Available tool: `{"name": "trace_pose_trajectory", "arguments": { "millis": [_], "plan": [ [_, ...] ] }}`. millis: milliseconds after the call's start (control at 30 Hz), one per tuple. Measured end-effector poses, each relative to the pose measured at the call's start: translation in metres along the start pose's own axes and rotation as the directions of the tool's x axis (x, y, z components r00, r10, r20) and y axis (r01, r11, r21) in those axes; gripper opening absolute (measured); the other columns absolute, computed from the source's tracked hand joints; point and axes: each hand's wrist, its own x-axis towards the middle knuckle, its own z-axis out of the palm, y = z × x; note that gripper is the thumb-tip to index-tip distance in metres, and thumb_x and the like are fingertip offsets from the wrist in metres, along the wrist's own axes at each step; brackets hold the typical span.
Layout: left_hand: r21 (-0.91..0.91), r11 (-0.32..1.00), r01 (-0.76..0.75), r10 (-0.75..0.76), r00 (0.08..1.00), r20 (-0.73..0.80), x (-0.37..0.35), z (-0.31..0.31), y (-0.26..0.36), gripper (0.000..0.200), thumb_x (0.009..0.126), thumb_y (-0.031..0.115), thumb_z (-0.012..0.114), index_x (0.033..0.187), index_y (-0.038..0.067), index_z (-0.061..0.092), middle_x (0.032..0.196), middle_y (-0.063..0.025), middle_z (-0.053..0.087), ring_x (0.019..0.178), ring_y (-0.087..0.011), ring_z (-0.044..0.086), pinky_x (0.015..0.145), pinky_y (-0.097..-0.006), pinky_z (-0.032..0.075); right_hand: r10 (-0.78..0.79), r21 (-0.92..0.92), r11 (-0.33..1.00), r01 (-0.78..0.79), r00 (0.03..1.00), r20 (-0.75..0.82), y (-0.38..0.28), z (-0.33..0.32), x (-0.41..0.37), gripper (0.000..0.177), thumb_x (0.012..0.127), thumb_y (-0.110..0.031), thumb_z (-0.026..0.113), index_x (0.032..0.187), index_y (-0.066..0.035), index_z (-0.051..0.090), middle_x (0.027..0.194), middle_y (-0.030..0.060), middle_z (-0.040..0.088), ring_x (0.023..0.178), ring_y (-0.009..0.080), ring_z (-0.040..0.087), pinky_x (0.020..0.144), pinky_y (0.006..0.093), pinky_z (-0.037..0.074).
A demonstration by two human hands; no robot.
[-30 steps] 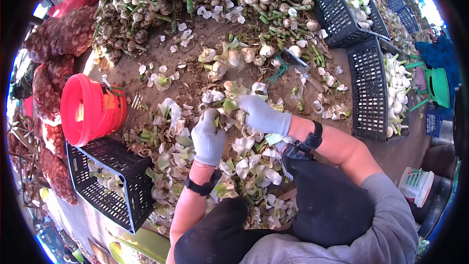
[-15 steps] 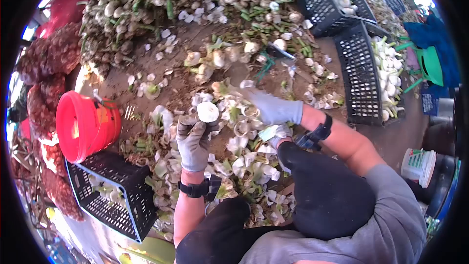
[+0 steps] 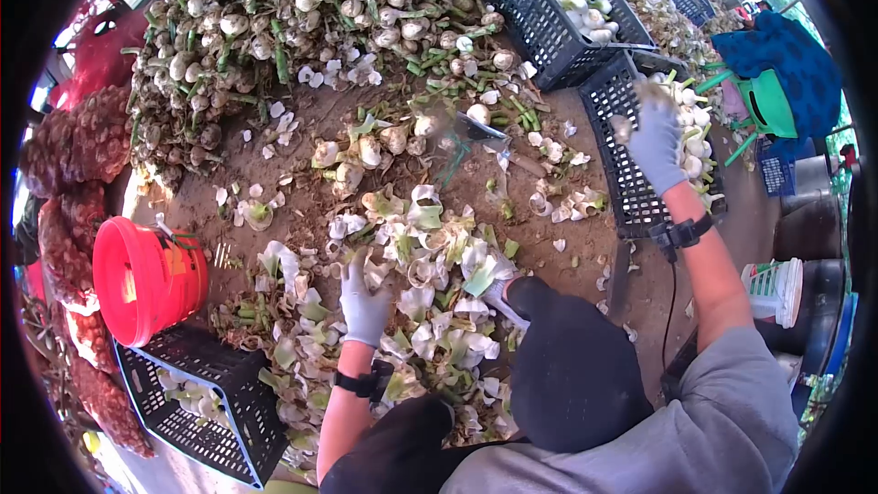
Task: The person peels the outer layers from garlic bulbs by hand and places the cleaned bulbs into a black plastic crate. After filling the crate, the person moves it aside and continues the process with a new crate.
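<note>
Outdoors, a bare earth floor is strewn with pale green and white peels (image 3: 430,256) in front of a seated person. The gloved right hand (image 3: 657,137) reaches out to two o'clock over a black mesh crate (image 3: 631,192) holding peeled white bulbs (image 3: 700,142). The hand is blurred, so it cannot be told whether its fingers are closed on a bulb. The gloved left hand (image 3: 363,304) rests at the centre with its fingers spread on the peels.

The step looks like putting a cleaned bulb in the crate. The next move would likely call for an unpeeled bulb from the loose ones (image 3: 370,151) at twelve o'clock, near a dark blade (image 3: 480,128).

A large heap of unpeeled bulbs (image 3: 274,18) fills eleven o'clock. A red bucket (image 3: 146,279) stands at nine o'clock and a second crate (image 3: 215,393) at seven. Nothing blocks the reach.
</note>
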Motion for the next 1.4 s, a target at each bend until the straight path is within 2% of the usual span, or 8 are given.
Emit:
{"name": "trace_pose_trajectory", "arguments": {
  "millis": [133, 333, 633, 800, 967, 1067, 1267, 1400],
  "plan": [
    [0.219, 0.973, -0.067, 0.061, 0.998, 0.036, 0.042, 0.030, 0.015, 0.075, 0.076, 0.036, 0.073, 0.141, 0.014, 0.042, 0.140, -0.0191, 0.045, 0.124, -0.0438, 0.045, 0.103, -0.0524, 0.038, -0.183, 0.574, 0.627, -0.527, 0.616, 0.766, -0.053, 0.065, -0.020, 0.037, 0.083, -0.022, 0.064, 0.114, -0.002, 0.061, 0.100, 0.0212, 0.066, 0.093, 0.0311, 0.065, 0.087, 0.0400, 0.051],
    [0.391, 0.898, -0.204, -0.059, 0.823, 0.565, 0.062, 0.067, 0.017, 0.067, 0.081, 0.060, 0.060, 0.140, 0.030, 0.047, 0.157, -0.0044, 0.027, 0.143, -0.0490, 0.008, 0.113, -0.0675, 0.010, -0.141, 0.312, 0.927, -0.207, 0.580, 0.803, -0.143, 0.161, -0.070, 0.035, 0.082, -0.022, 0.061, 0.111, -0.003, 0.057, 0.119, 0.0250, 0.056, 0.112, 0.0407, 0.055, 0.092, 0.0471, 0.047],
    [-0.149, 0.897, -0.416, 0.181, 0.038, 0.983, -0.016, 0.074, 0.062, 0.057, 0.077, 0.047, 0.066, 0.129, 0.025, 0.059, 0.140, -0.0056, 0.051, 0.124, -0.0372, 0.050, 0.106, -0.0580, 0.033, 0.290, 0.253, 0.864, -0.434, 0.842, 0.455, -0.064, 0.195, -0.139, 0.045, 0.077, -0.015, 0.069, 0.118, -0.007, 0.054, 0.107, 0.0187, 0.054, 0.097, 0.0347, 0.055, 0.086, 0.0430, 0.045],
    [-0.224, 0.974, 0.011, 0.177, 0.580, 0.795, 0.034, 0.066, 0.050, 0.036, 0.081, 0.029, 0.067, 0.115, 0.018, 0.068, 0.103, -0.0091, 0.070, 0.088, -0.0301, 0.068, 0.082, -0.0363, 0.054, 0.004, 0.610, 0.784, -0.118, 0.983, 0.184, -0.116, 0.131, -0.057, 0.050, 0.083, -0.020, 0.071, 0.128, -0.008, 0.053, 0.118, 0.0200, 0.057, 0.111, 0.0366, 0.055, 0.097, 0.0455, 0.043],
    [0.144, 0.912, -0.385, 0.247, 0.793, 0.557, 0.061, 0.050, 0.049, 0.039, 0.078, 0.014, 0.064, 0.116, 0.021, 0.068, 0.114, -0.0080, 0.068, 0.101, -0.0306, 0.065, 0.090, -0.0414, 0.051, -0.428, 0.759, 0.651, 0.007, 0.829, 0.360, -0.227, 0.155, -0.035, 0.041, 0.086, 0.000, 0.058, 0.126, -0.009, 0.056, 0.115, 0.0150, 0.057, 0.101, 0.0266, 0.058, 0.090, 0.0348, 0.053],
    [-0.113, 0.977, -0.180, 0.209, 0.911, 0.354, 0.065, 0.039, 0.052, 0.043, 0.078, 0.006, 0.064, 0.119, 0.016, 0.065, 0.116, -0.0081, 0.067, 0.102, -0.0258, 0.065, 0.093, -0.0367, 0.050, -0.466, 0.838, 0.328, -0.437, 0.697, 0.546, -0.230, 0.169, -0.035, 0.034, 0.088, 0.003, 0.052, 0.120, -0.005, 0.060, 0.111, 0.0144, 0.062, 0.092, 0.0210, 0.062, 0.081, 0.0295, 0.055],
    [-0.433, 0.864, 0.257, -0.218, 0.966, 0.139, 0.093, 0.055, 0.021, 0.048, 0.077, -0.004, 0.063, 0.124, 0.005, 0.059, 0.105, -0.0072, 0.066, 0.090, -0.0133, 0.063, 0.080, -0.0267, 0.051, -0.764, -0.186, -0.399, -0.898, 0.212, 0.610, -0.172, 0.111, -0.061, 0.022, 0.092, -0.002, 0.051, 0.110, 0.000, 0.063, 0.093, 0.0090, 0.068, 0.080, 0.0151, 0.065, 0.067, 0.0245, 0.051],
    [-0.422, 0.831, 0.362, -0.316, 0.932, 0.177, 0.086, 0.071, 0.003, 0.047, 0.075, -0.005, 0.062, 0.121, 0.004, 0.058, 0.109, -0.0072, 0.064, 0.094, -0.0129, 0.060, 0.080, -0.0278, 0.051, -0.978, 0.844, -0.049, -0.534, 0.197, 0.068, -0.170, 0.048, -0.132, 0.043, 0.075, -0.008, 0.064, 0.118, -0.008, 0.064, 0.097, 0.0122, 0.065, 0.089, 0.0263, 0.063, 0.078, 0.0370, 0.051]
  ]
}}
